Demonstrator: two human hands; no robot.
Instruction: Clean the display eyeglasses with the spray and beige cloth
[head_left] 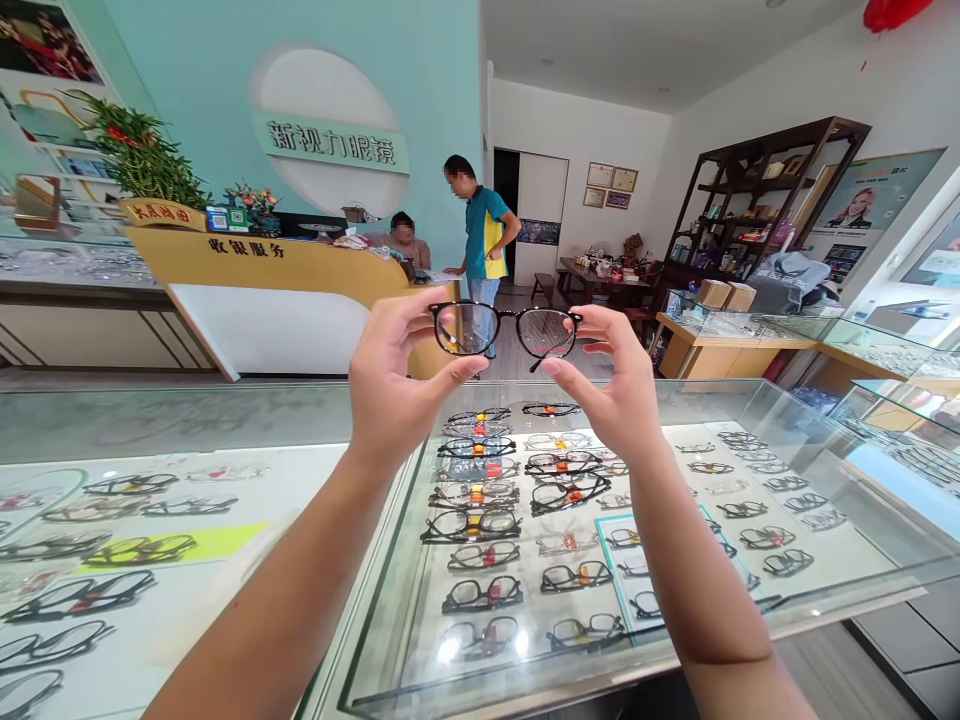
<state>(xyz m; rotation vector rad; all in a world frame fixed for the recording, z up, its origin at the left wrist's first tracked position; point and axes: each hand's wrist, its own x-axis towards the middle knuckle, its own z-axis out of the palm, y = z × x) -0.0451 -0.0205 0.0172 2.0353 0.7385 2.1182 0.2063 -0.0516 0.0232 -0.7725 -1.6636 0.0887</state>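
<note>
A pair of black round-framed glasses is held up above the glass display case, its lenses side by side. My left hand grips the frame's left end between thumb and fingers. At the right end, my right hand holds it the same way, its thumb by the lower rim of the right lens. One dark temple tip shows near that thumb. Below the hands, several rows of glasses lie inside the case, many with red or yellow tags at the bridge.
Beyond the case stands a yellow and white counter with a plant on it. One person stands beside it and another is behind it. Further cases and a dark shelf are at the right.
</note>
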